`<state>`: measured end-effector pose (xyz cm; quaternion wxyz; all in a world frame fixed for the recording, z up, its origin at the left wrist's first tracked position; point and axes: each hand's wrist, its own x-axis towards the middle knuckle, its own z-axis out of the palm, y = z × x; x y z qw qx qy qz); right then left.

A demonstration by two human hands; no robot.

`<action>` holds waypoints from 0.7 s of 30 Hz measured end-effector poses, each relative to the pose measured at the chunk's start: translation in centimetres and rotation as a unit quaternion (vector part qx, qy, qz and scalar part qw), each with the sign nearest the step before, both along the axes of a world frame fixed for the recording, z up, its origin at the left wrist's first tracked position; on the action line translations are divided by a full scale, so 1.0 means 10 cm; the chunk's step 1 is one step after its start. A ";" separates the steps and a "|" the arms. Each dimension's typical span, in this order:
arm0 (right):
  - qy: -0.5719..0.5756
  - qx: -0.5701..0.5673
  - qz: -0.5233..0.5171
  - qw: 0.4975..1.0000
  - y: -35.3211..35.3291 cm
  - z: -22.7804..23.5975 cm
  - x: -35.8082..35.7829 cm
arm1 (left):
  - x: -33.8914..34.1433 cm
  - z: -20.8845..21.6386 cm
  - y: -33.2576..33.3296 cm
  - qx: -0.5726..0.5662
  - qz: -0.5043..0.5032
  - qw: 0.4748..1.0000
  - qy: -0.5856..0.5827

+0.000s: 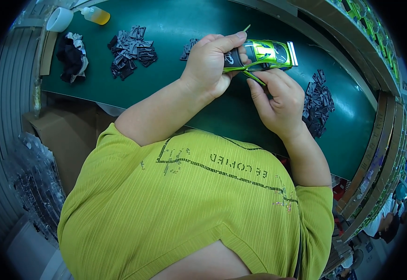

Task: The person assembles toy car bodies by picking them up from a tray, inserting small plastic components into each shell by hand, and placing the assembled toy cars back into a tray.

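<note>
A shiny green toy car is held up over the far part of the table, its dark hood to the left and a pale rear wing to the right. Both side doors stand swung out; the near door points toward my right hand. My left hand is closed around the hood end, its thumb along the far side. My right hand is closed at the near side of the car, thumb and forefinger around the near door's tip. Its other fingers lie curled under the rear, partly hidden.
On the green tabletop lie dark plastic parts in a left pile, a right pile and a small pile behind my left hand. At the far left are a dark cloth, a bottle of amber liquid and a white roll.
</note>
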<state>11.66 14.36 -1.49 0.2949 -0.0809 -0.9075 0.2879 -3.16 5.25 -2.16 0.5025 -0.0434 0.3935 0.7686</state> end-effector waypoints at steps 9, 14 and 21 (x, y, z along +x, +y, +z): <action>-0.008 0.104 0.056 0.993 0.03 0.06 0.03 | 0.11 0.02 -0.04 0.022 0.009 0.997 0.071; 0.040 0.037 0.059 0.997 0.11 -0.05 -0.01 | 0.02 0.01 -0.04 0.039 0.036 0.996 0.075; -0.156 -0.740 0.078 0.649 0.12 0.01 0.13 | -0.01 -0.01 -0.07 0.141 -0.009 0.986 0.091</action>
